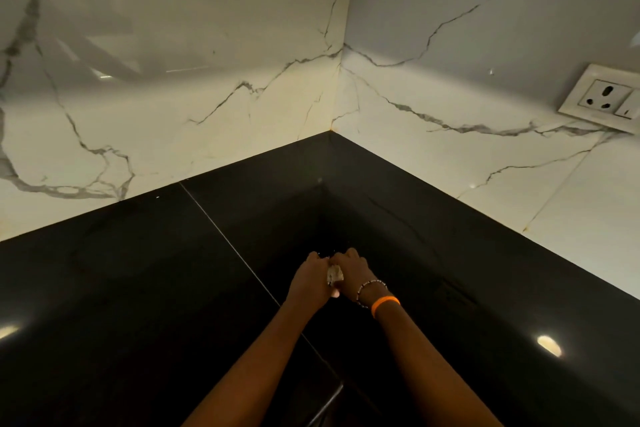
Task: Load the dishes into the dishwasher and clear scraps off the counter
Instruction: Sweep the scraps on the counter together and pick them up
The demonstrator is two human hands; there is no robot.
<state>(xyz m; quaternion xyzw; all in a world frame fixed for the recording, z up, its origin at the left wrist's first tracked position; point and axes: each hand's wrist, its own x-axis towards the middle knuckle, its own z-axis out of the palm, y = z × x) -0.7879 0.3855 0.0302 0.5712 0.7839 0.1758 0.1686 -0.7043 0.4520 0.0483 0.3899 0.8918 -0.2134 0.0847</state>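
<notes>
Both of my hands rest together on the black counter (145,288), reaching toward its inner corner. My left hand (310,279) and my right hand (351,270) press side by side, fingers curled down. Between them shows a small pale clump of scraps (335,277), cupped by both hands. The right wrist carries a beaded bracelet and an orange band. The dishwasher and dishes are out of view.
White marble-look walls (207,97) meet at the corner behind a black upstand (398,191). A white wall socket (606,97) sits at the right. A seam line (225,236) crosses the counter toward my left arm.
</notes>
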